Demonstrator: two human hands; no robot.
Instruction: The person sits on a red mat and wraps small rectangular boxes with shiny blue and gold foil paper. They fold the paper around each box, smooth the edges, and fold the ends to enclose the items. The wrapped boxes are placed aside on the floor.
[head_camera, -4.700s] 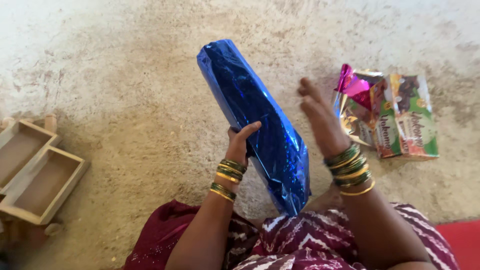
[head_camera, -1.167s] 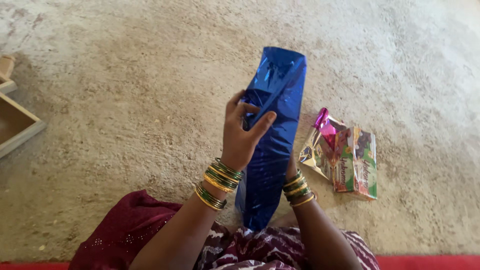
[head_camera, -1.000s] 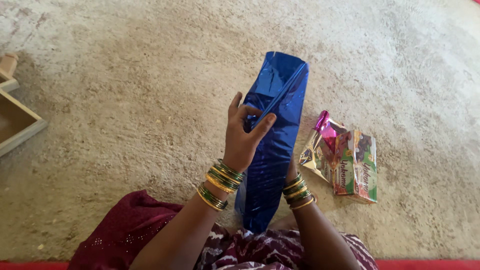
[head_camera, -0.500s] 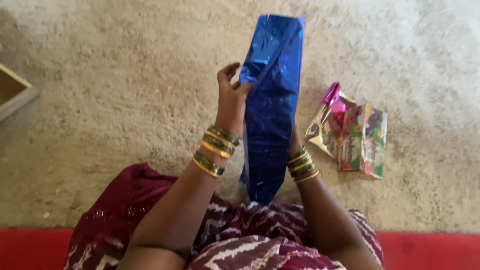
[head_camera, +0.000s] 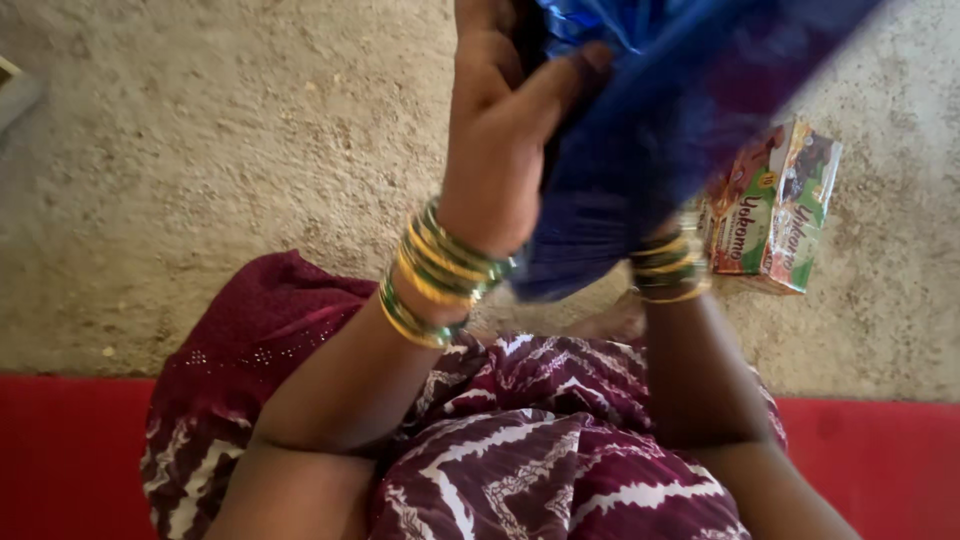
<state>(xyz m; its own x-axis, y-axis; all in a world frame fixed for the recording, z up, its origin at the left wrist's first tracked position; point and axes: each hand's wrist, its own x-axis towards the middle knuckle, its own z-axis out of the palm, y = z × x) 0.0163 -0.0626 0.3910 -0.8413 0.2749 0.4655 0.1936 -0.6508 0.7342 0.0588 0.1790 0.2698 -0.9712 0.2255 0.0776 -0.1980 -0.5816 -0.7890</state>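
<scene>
— What have we got hold of here?

— A shiny blue foil bag (head_camera: 650, 130), raised in front of us over the gritty floor (head_camera: 230, 150). It fills the upper middle of the view and is blurred, so we cannot make out its opening.

— And our hands?

— Our left hand (head_camera: 500, 130) is closed on the bag's near edge, thumb pressed across the foil and the other fingers (head_camera: 560, 85) curled around it. Our right hand is hidden behind the bag; only the wrist with its gold bangles (head_camera: 668, 268) shows at the lower end, so we cannot tell how its fingers sit.

— How would we judge the bag to handle?

— Light, thin and crinkly, we'd say, with a slick surface that could slide under a loose grip. It folds rather than holds shape, so pinching an edge or a gathered fold looks safer than pressing the flat face.

— Anything nearby?

— A small stack of printed packets (head_camera: 770, 210) lies on the floor just right of the bag, apart from both hands. A red mat (head_camera: 70, 450) runs beneath our lap.
</scene>
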